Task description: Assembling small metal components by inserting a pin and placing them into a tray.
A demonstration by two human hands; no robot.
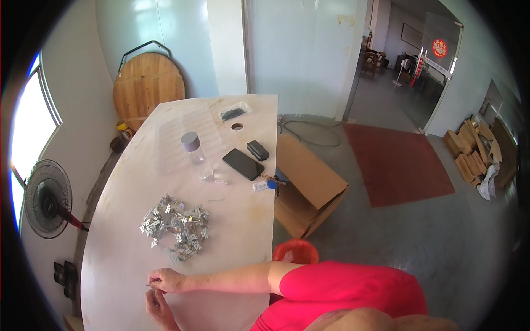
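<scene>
My right hand (167, 280) reaches in from the right, low over the table (221, 243). Its fingertips are pinched around a small thin dark piece, too small to name. Just below it, my left hand (159, 310) comes up from the lower edge with curled fingers close to the right fingertips; what it holds, if anything, is hidden. Beyond both hands lies a loose pile of small silvery metal brackets (190, 229), several of them showing holes.
Farther back stand a clear bottle with a grey cap (190, 142), a black phone (243, 164), a small black case (258, 150) and keys (271, 183). Right of the table are an open cardboard box (309, 171) and a red bin (298, 251). A fan (48, 199) stands left.
</scene>
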